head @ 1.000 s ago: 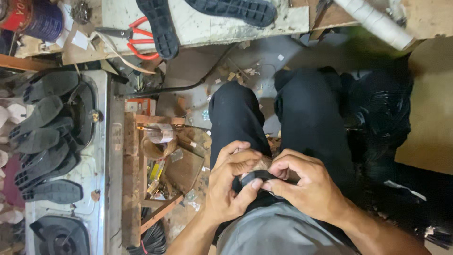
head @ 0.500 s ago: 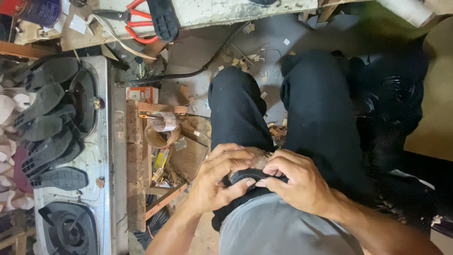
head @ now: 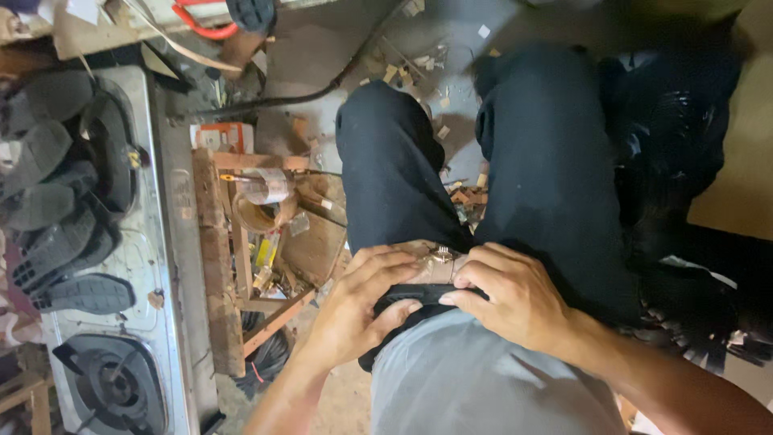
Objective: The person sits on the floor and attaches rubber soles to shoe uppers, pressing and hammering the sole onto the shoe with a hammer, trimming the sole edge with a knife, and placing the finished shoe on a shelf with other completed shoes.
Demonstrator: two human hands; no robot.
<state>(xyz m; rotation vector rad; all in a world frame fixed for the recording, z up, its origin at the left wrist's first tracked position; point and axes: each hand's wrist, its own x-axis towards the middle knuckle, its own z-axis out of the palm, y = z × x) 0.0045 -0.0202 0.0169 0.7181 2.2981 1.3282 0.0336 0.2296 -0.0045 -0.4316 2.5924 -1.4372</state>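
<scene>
Both hands have stayed clamped on the same piece: the left hand (head: 366,302) and right hand (head: 511,298) press together around a black sole (head: 419,296) with a tan strap (head: 431,266), held on the lap (only the view has shifted downward). Leftward, a cluttered wooden rack (head: 241,242) crowds the knee; scraps litter the floor (head: 419,72) ahead.

The floor (head: 338,48) is grey and dirty, with small scraps lying about. A black cable (head: 290,98) runs over it. On one side stands a metal gas stove (head: 173,266) with dark shoe soles (head: 56,201) on top. Beside it sits a wooden crate (head: 241,266) full of clutter. The light is dim.
</scene>
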